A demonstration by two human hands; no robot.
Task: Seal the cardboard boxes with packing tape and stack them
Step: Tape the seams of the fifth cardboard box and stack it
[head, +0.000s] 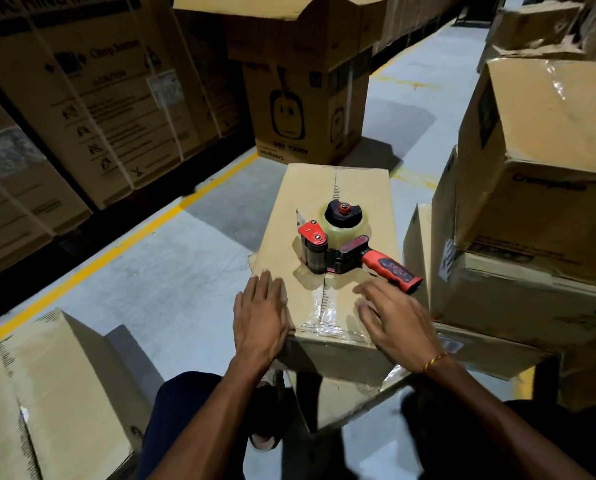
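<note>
Warehouse or goods depot, seen from an aisle. Tall printed cartons (92, 98) stand in a row along the left, bound with pale strapping and marked with caution symbols and a shipping label. A painted yellow line (123, 244) runs along the grey concrete floor (172, 271), marking off the storage row from the walkway (a second yellow mark shows farther down the aisle). Plain and branded cardboard boxes (531, 188) sit stacked on the right, some dented, some wrapped in clear film. A red-handled tape dispenser (345, 244) lies on a box top (358, 188). Lighting is dim and indoor.
</note>
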